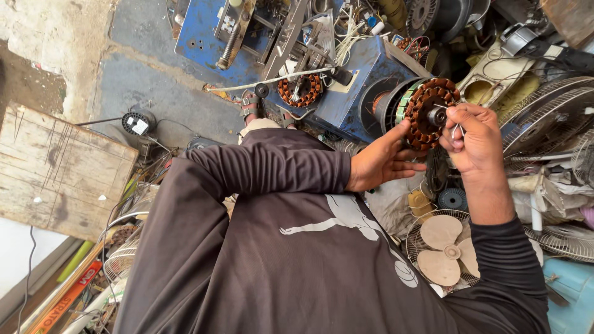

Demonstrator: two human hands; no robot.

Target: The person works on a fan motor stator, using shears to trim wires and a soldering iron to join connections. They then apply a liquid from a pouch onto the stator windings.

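Observation:
A round motor stator (427,108) with copper-brown windings and a dark hub is held up in front of me, over a blue machine. My left hand (383,159) supports the stator from the lower left, fingers spread against its rim. My right hand (475,139) is at the stator's right edge, pinching a thin metal tool (456,128) whose tip points at the hub. Both arms are in dark brown long sleeves.
The blue metal machine (356,86) carries a second copper-wound stator (301,90) and loose wires. A fan guard with beige blades (444,248) lies lower right, wire fan grilles (547,117) at right. A worn wooden board (62,173) sits left. A sandalled foot (250,105) rests on the floor.

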